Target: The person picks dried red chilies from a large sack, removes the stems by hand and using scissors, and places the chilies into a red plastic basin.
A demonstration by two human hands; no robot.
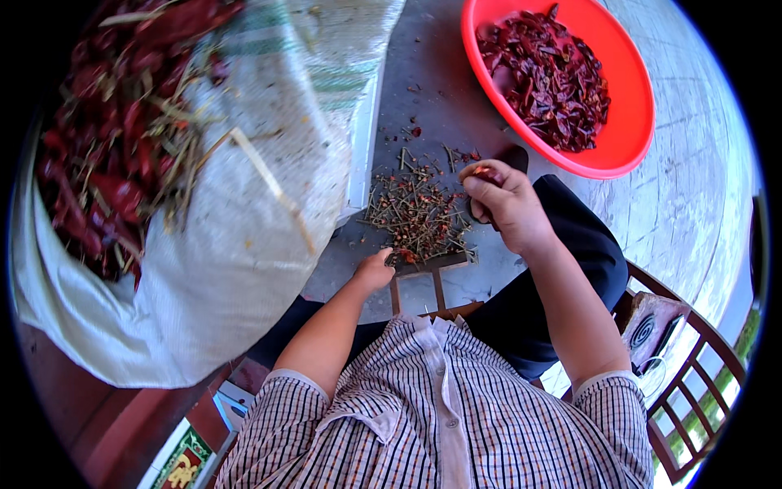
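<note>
My right hand (515,210) is closed, and a dried red chili (489,174) shows between its thumb and fingers. It is held above the floor, between the stem pile and the red basin. Lower and to the left, my left hand (375,270) is closed at the near edge of a pile of chili stems (419,208). A small dark thing (392,259) shows at its fingertips, too small to name. The wide red basin (639,122) at the upper right contains many dried red chilies (550,81).
A large white woven sack (244,269) on the left lies open, with dried chilies and straw (122,147) at its mouth. A small wooden frame (440,262) stands in front of me. To the right are a wooden chair (692,391) and a patterned box (652,326).
</note>
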